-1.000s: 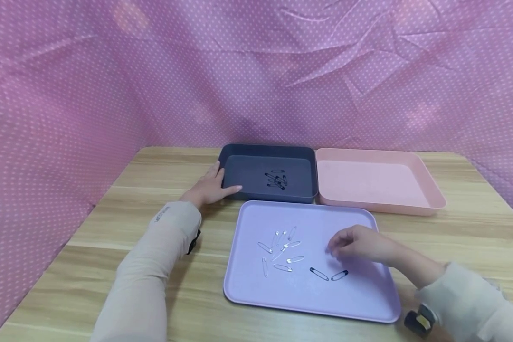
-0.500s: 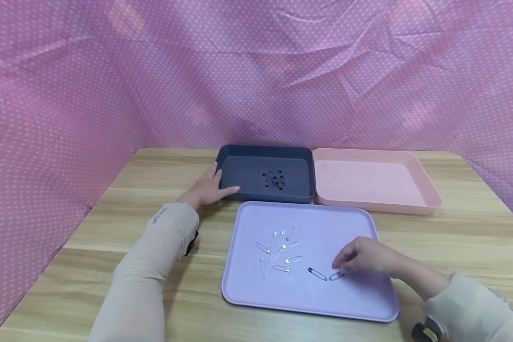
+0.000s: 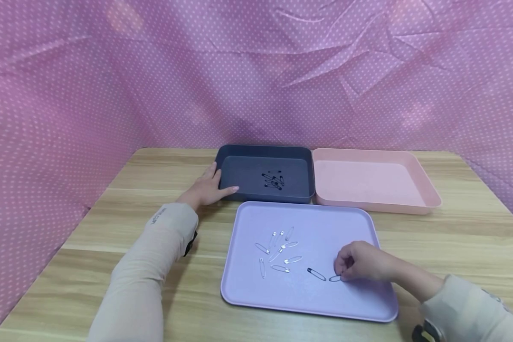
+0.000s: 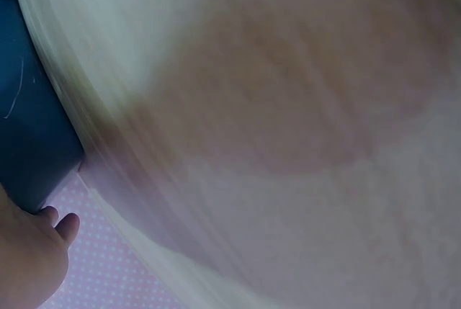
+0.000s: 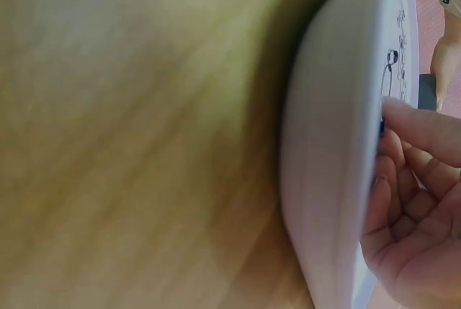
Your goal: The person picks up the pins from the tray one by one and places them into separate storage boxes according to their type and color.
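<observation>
On the lilac tray (image 3: 243, 289), my right hand (image 3: 365, 261) has thumb and fingertips at one end of a black-headed safety pin (image 3: 335, 278), pinching it. The covered end of that pin is hidden by the fingers. A second black-headed safety pin (image 3: 317, 274) lies just left of it. Several silver safety pins (image 3: 280, 268) are scattered over the left half of the tray. My left hand (image 3: 204, 188) rests with spread fingers against the left corner of the dark grey tray (image 3: 243, 175), thumb over its front rim. Inside lies a small heap of black safety pins (image 3: 273, 180).
A pink tray (image 3: 367, 183) stands right of the dark one, its side against it. Both sit behind the lilac tray on the wooden table (image 3: 188, 294). A pink dotted cloth (image 3: 256, 80) hangs behind and at the sides.
My right hand has come down and slightly toward me onto the right-hand black-headed safety pin, covering one end. My left hand has stayed at the dark tray. The view has shifted slightly.
</observation>
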`<state>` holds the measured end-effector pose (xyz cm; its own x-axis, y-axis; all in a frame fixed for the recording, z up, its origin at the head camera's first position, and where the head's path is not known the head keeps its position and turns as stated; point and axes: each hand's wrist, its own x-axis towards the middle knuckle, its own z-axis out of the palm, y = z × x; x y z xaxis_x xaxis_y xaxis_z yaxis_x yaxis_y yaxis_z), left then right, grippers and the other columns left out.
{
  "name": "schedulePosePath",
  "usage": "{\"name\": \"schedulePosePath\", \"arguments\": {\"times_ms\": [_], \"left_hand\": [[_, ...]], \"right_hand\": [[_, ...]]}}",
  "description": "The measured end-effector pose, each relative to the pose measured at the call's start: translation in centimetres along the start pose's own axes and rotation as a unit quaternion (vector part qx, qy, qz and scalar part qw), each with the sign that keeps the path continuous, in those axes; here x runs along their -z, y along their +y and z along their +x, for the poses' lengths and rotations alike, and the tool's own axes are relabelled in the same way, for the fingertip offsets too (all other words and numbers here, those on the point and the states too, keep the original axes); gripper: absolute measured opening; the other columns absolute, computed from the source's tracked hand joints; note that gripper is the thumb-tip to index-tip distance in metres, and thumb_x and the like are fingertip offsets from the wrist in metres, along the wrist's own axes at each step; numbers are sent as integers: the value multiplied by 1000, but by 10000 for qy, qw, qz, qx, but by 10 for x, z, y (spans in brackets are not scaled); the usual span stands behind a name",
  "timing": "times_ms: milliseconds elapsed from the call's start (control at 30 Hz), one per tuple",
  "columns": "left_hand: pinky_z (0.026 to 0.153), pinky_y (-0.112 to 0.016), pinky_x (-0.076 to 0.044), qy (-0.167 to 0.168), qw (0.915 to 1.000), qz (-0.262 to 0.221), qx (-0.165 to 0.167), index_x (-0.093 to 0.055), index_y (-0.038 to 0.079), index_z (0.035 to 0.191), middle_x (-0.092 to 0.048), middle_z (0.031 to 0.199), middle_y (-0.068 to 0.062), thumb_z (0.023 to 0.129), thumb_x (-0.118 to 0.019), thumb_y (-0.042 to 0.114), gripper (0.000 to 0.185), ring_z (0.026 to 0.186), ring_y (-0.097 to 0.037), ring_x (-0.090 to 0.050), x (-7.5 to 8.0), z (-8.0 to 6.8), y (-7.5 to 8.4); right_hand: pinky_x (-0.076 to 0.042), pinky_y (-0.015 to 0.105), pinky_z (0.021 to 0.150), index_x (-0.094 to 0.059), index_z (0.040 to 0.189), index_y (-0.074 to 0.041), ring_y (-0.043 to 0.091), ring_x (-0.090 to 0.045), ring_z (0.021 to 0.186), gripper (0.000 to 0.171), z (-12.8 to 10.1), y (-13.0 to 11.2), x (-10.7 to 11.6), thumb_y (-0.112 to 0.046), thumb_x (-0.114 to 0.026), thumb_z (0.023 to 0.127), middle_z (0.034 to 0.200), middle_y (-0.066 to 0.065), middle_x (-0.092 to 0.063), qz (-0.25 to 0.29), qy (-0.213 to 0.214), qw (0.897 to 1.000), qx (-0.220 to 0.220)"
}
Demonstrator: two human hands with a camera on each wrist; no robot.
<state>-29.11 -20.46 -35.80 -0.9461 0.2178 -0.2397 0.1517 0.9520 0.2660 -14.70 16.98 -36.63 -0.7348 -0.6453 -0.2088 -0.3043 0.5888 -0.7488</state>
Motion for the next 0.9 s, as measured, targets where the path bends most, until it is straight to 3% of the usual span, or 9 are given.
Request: {"name": "schedulePosePath", "arguments": {"times_ms": [567,900], "left_hand": [[101,-45,-7,61,10000,67,14,-4,2,138,16,142,-10,69,-23,78,104,128,-26,9,-4,0,-1],[102,-43,-7,156,9999,64,-5,-5,2,138,15,142,-10,70,-25,77,102,129,-26,7,-7,0,-2]], "right_hand": [[-39,22,57,-58,69,-6,11,-48,60,7,7,9,8,-10,-63,73,66,-1,-55,605,-454,9970,-176],[-41,24,56,-55,72,-1,13,-48,62,7,23,3,20,-6,-58,76,70,3,-56,903,-65,9959,-88]]}}
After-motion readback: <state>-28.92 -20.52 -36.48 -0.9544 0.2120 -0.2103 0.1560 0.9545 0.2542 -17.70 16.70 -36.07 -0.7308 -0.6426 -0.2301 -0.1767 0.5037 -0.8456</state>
